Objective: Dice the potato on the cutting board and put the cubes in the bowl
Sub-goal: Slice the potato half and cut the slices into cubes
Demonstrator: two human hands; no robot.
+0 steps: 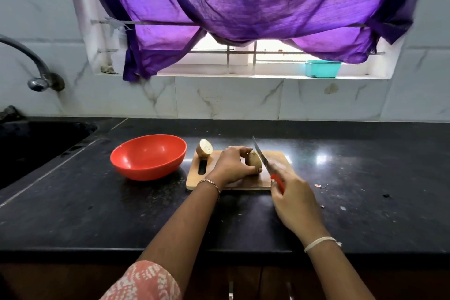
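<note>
A purple curtain [243, 2] hung across the window, well beyond both hands. A black surface [353, 178] extended under both hands, with a dark sink [36, 143] set into it far to the left of the left hand.

A red bowl [148, 156] stood on the surface just to the left of the left hand, close beside the cutting board [280, 157]. The wooden cutting board lay directly beneath the left hand.

The left hand [231, 165] rested on the board with its fingers curled over one potato half [253, 159], holding it down from the left side. The right hand [294, 202] was positioned nearer the person, at the near right corner of the board, and was closed around the red handle of the knife [261, 156]. The blade extended away from the right hand, tip raised, with its edge at the right end of the held potato half.

A second potato half [204, 148] sat at the far left corner of the board, just beyond the left hand, with its cut face turned toward the right.
</note>
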